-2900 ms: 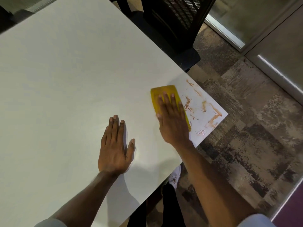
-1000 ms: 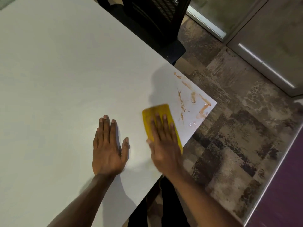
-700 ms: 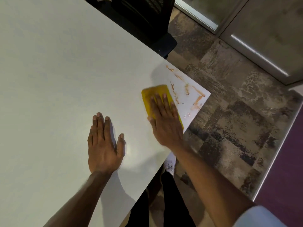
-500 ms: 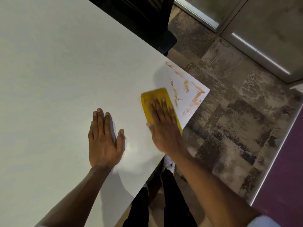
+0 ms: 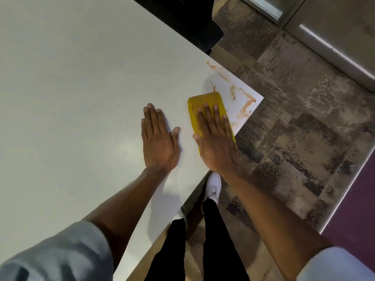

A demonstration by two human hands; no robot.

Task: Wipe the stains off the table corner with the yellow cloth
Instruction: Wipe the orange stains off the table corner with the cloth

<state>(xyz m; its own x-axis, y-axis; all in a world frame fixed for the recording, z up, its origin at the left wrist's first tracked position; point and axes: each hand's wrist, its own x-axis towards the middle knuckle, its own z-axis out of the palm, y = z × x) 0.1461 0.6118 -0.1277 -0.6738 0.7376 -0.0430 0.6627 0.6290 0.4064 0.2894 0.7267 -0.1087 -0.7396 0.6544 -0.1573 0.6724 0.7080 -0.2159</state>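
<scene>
A folded yellow cloth [image 5: 203, 102] lies flat on the white table [image 5: 81, 78] near its right corner. My right hand [image 5: 216, 138] presses down on the cloth with flat fingers and covers its near half. Orange-brown stains [image 5: 244, 107] streak the table corner just right of and beyond the cloth; its far edge touches one thin streak. My left hand [image 5: 158, 138] rests flat and empty on the table, palm down, just left of the cloth.
A black chair [image 5: 194, 23] stands against the table's far edge, beyond the corner. Patterned carpet [image 5: 294, 128] lies beyond the table edge on the right. My legs and white shoe [image 5: 213, 185] stand under the near edge. A metal-framed panel [image 5: 334, 43] runs along the top right.
My right hand has slid the cloth back and forth beside the stains. Fewer streaks show near the cloth than at the start. My left hand has stayed flat on the table.
</scene>
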